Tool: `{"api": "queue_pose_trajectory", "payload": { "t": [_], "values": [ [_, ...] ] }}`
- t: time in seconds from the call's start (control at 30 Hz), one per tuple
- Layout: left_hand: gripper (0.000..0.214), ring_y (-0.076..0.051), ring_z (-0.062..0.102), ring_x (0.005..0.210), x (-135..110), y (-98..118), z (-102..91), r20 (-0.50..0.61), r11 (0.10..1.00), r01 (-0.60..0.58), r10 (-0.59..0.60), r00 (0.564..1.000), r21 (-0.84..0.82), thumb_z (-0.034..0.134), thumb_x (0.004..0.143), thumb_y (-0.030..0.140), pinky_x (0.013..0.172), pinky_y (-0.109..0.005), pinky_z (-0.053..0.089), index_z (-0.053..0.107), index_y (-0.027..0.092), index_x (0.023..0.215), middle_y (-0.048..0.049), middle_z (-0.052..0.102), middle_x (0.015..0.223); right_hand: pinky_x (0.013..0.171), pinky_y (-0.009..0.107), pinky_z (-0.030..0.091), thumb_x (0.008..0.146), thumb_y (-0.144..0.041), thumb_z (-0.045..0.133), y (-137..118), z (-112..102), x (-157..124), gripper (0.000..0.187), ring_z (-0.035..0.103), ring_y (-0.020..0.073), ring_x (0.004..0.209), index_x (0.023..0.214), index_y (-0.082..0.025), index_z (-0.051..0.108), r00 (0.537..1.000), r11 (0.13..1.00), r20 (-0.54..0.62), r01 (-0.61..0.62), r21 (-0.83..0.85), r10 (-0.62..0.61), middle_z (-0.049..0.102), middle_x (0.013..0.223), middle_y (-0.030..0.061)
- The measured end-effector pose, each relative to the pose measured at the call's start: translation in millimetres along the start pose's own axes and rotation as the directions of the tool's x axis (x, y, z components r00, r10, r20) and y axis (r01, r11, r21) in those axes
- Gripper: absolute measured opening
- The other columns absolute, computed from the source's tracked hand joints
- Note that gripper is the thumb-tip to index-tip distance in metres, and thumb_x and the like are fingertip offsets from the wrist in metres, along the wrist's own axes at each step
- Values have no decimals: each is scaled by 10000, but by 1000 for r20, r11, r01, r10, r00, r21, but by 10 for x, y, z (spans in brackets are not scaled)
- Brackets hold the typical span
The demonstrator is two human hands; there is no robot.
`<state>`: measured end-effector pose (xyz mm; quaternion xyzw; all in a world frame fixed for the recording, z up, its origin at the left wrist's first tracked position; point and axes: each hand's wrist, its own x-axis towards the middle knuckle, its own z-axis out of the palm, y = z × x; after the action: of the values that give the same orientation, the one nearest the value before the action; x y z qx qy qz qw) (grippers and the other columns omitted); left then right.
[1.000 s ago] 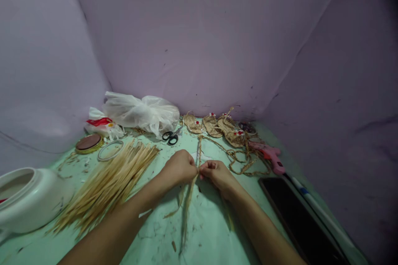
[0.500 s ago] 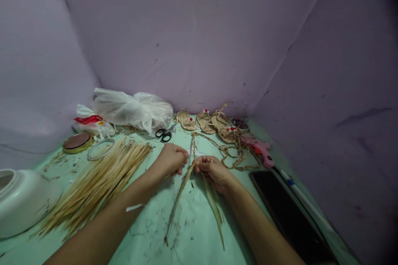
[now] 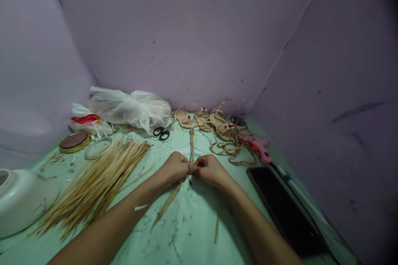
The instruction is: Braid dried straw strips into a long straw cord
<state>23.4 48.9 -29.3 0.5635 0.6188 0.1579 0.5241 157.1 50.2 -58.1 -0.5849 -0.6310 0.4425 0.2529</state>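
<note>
Pale lilac walls close in a mint-green counter (image 3: 192, 236). At its middle we pinch a braided straw cord (image 3: 192, 149) between both fists: our left hand (image 3: 174, 167) and right hand (image 3: 209, 169) are curled tight on its near end, knuckles touching, loose strands trailing toward us. The cord runs away to small woven straw sandals (image 3: 205, 119). Left lies a bundle of straw sticks (image 3: 99, 182), beyond it scissors (image 3: 162, 132); right, a pink glue gun (image 3: 258, 147).

Pale lilac sheeting (image 3: 192, 37) forms the dim backdrop behind a mint-green work surface (image 3: 192, 236).
</note>
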Motion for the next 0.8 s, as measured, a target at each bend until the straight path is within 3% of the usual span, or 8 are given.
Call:
{"api": "queue_pose_trajectory", "payload": {
  "t": [0.27,0.37,0.47,0.53,0.6,0.67,0.73,0.8],
  "values": [
    [110,-53,262,264,-7,9,7,24,998,11,-10,1000,-60,470,559,117,319,-195,156,455,141,452,52,348,304,386,168,248,545,-128,483,11,17,16,119,379,57,407,555,-107,600,997,997,60,-48,60,45,517,443,-13],
    [125,-52,252,264,-40,64,-4,31,997,24,-22,999,-70,462,561,95,316,-193,161,445,145,448,59,329,292,404,169,274,583,-192,521,3,-61,-20,137,407,65,417,583,-108,628,999,999,35,-30,-24,31,547,464,-2],
    [122,-54,249,258,-53,81,-8,28,994,38,-35,999,-101,461,554,95,308,-190,159,442,149,446,57,328,284,465,190,340,637,-266,517,-55,-238,-12,207,498,108,504,670,-125,664,981,981,-192,0,-193,-38,620,571,34],
    [101,-56,256,258,-39,64,-7,23,992,53,-51,998,-111,468,543,103,308,-189,160,455,146,453,52,345,290,535,215,383,672,-269,487,-150,-381,70,240,554,146,598,752,-136,670,920,957,-373,6,-289,-118,657,680,58],
    [72,-57,261,259,-4,30,-5,25,992,57,-55,998,-112,473,530,107,313,-191,164,474,142,466,48,359,301,605,238,403,689,-233,465,-278,-492,232,258,582,169,664,829,-153,667,872,911,-440,15,-412,-214,670,751,64],
    [42,-60,269,263,44,-14,-2,23,992,58,-56,998,-114,482,522,114,321,-194,171,500,138,493,45,376,315,673,253,402,685,-174,452,-399,-545,456,307,594,187,759,916,-181,655,858,821,-401,41,-570,-321,672,836,67],
    [19,-63,292,275,87,-54,0,11,992,64,-63,998,-113,506,523,133,335,-195,191,522,133,513,39,395,333,729,263,392,665,-133,459,-472,-544,698,396,581,206,870,1020,-207,621,892,704,-276,65,-707,-359,655,947,77],
    [33,-69,326,298,108,-76,-2,-16,992,70,-72,997,-106,538,522,156,354,-197,217,541,124,515,31,408,345,738,268,388,635,-108,477,-489,-518,914,466,572,221,910,1073,-213,592,939,595,-141,78,-800,-312,644,982,92]
  ]
}}
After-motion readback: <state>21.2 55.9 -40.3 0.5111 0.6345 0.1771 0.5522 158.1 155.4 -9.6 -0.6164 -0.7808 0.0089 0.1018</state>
